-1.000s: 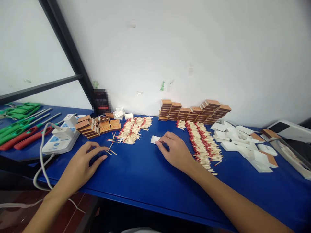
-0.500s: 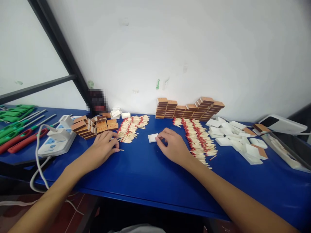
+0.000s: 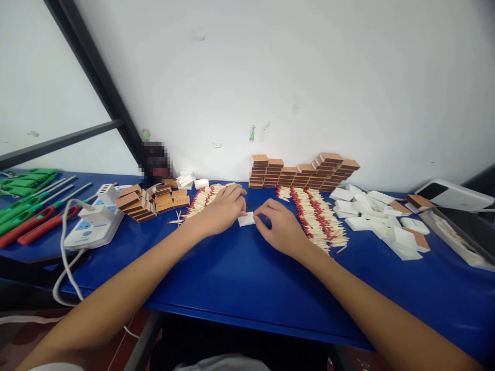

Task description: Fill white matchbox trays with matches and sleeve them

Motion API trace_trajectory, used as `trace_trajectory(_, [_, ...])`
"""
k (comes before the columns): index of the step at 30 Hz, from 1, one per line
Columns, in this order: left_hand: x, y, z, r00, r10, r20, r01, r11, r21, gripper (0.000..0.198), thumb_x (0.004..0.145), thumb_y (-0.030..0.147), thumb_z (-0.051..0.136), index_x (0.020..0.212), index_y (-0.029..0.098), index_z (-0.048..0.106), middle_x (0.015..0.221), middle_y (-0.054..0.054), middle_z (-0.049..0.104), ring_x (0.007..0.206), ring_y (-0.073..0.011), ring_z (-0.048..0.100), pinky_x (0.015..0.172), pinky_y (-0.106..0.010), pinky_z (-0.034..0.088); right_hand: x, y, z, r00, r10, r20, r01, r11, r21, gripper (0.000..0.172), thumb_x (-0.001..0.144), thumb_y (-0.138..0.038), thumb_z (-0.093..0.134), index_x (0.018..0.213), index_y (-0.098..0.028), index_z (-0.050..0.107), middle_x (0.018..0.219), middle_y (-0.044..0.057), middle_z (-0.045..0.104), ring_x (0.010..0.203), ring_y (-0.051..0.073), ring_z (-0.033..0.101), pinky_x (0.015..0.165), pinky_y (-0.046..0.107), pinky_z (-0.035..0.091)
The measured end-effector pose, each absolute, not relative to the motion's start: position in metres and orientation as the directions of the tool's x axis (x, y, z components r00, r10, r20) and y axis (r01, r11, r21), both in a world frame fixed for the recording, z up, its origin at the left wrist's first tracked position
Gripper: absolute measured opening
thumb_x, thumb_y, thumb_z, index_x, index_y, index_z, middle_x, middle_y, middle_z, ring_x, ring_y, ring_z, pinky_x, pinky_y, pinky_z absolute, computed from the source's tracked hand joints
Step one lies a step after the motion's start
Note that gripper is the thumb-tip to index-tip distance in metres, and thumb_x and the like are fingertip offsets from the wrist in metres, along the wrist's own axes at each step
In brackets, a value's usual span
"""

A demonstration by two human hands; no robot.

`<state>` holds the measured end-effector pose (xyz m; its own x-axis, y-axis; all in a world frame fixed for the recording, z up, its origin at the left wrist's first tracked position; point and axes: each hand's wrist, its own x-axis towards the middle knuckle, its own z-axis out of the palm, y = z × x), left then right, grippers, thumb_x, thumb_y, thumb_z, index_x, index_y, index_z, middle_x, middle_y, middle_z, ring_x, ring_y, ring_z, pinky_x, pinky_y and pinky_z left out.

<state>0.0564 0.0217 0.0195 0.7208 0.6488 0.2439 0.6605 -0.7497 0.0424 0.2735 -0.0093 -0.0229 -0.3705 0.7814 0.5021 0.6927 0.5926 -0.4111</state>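
Note:
A small white matchbox tray lies on the blue table between my hands. My right hand pinches its right end between thumb and forefinger. At the tray's left end is my left hand, thumb and fingertips drawn together over it. The matchstick it pinched a moment ago is mostly hidden by the fingers now. A pile of red-tipped matchsticks lies partly under my left forearm and hand. Right of my right hand, a longer bank of matchsticks is spread in rows.
Brown matchboxes are stacked along the wall, and more matchboxes are piled at left. White trays lie heaped at right. A power strip with cables and red and green long-handled lighters occupy the far left.
My left hand has moved right from the left match pile to the white tray, leaving a few loose matchsticks behind. My right hand still holds the tray in nearly the same place.

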Motion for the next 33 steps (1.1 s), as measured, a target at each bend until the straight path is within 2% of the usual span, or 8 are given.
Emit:
trace_trajectory(4, [0.063, 0.028, 0.01, 0.744, 0.621, 0.249, 0.643, -0.765, -0.013, 0.015, 0.104, 0.025, 0.055, 0.1, 0.013, 0.064, 0.141, -0.02, 0.057, 0.147, -0.0356, 0.041, 0.119, -0.057, 0.037, 0.274, -0.01, -0.023, -0.427, 0.788, 0.444, 0.672, 0.605, -0.428, 0.028, 0.087, -0.003, 0.057, 0.11, -0.018, 0.066, 0.108, 0.008, 0.065, 0.092, 0.021, 0.062, 0.086, 0.035, 0.051])
trace_trajectory(8, [0.056, 0.02, 0.006, 0.762, 0.582, 0.285, 0.621, -0.781, -0.067, 0.017, 0.106, 0.022, 0.049, 0.104, 0.013, 0.063, 0.142, -0.019, 0.056, 0.148, -0.0354, 0.038, 0.118, -0.055, 0.04, 0.273, -0.011, -0.021, -0.422, 0.778, 0.466, 0.657, 0.617, -0.433, 0.009, 0.097, -0.016, 0.058, 0.1, -0.019, 0.066, 0.101, 0.007, 0.065, 0.093, 0.022, 0.061, 0.087, 0.037, 0.051])
trace_trajectory(14, [0.052, 0.016, 0.004, 0.769, 0.573, 0.283, 0.611, -0.789, -0.065, 0.017, 0.106, 0.018, 0.046, 0.104, 0.014, 0.062, 0.138, -0.018, 0.058, 0.145, -0.0327, 0.042, 0.119, -0.053, 0.04, 0.274, -0.01, -0.021, -0.507, 0.731, 0.458, 0.62, 0.678, -0.396, 0.013, 0.102, -0.018, 0.056, 0.096, -0.019, 0.068, 0.099, 0.008, 0.065, 0.097, 0.024, 0.058, 0.09, 0.04, 0.049])
trace_trajectory(23, [0.041, 0.029, 0.008, 0.664, 0.61, 0.432, 0.654, -0.754, 0.059, 0.016, 0.107, 0.02, 0.046, 0.1, 0.017, 0.06, 0.132, -0.015, 0.061, 0.138, -0.0291, 0.048, 0.115, -0.051, 0.043, 0.277, -0.006, -0.023, -0.479, 0.74, 0.472, 0.657, 0.659, -0.365, 0.015, 0.102, -0.019, 0.057, 0.097, -0.019, 0.072, 0.099, 0.008, 0.065, 0.096, 0.024, 0.06, 0.091, 0.041, 0.05])
trace_trajectory(26, [0.044, 0.026, 0.01, 0.66, 0.604, 0.447, 0.628, -0.77, 0.112, 0.018, 0.107, 0.02, 0.045, 0.097, 0.018, 0.06, 0.132, -0.014, 0.061, 0.137, -0.0279, 0.049, 0.115, -0.051, 0.043, 0.276, -0.006, -0.026, -0.479, 0.734, 0.482, 0.649, 0.666, -0.369, 0.017, 0.103, -0.02, 0.056, 0.106, -0.02, 0.072, 0.103, 0.009, 0.067, 0.1, 0.025, 0.061, 0.092, 0.042, 0.051])
trace_trajectory(29, [0.051, 0.02, 0.011, 0.631, 0.615, 0.473, 0.609, -0.77, 0.189, 0.017, 0.107, 0.021, 0.046, 0.097, 0.018, 0.06, 0.133, -0.014, 0.061, 0.137, -0.0277, 0.048, 0.115, -0.05, 0.043, 0.276, -0.006, -0.028, -0.45, 0.734, 0.508, 0.64, 0.662, -0.39, 0.022, 0.103, -0.02, 0.052, 0.115, -0.019, 0.071, 0.107, 0.01, 0.066, 0.103, 0.025, 0.061, 0.094, 0.042, 0.051])
trace_trajectory(33, [0.062, 0.014, 0.006, 0.582, 0.638, 0.504, 0.602, -0.755, 0.261, 0.015, 0.106, 0.024, 0.05, 0.098, 0.019, 0.063, 0.133, -0.013, 0.062, 0.137, -0.0279, 0.047, 0.118, -0.051, 0.041, 0.277, -0.003, -0.028, -0.381, 0.776, 0.502, 0.662, 0.608, -0.438, 0.021, 0.1, -0.018, 0.053, 0.113, -0.019, 0.069, 0.105, 0.009, 0.066, 0.1, 0.025, 0.063, 0.09, 0.04, 0.051])
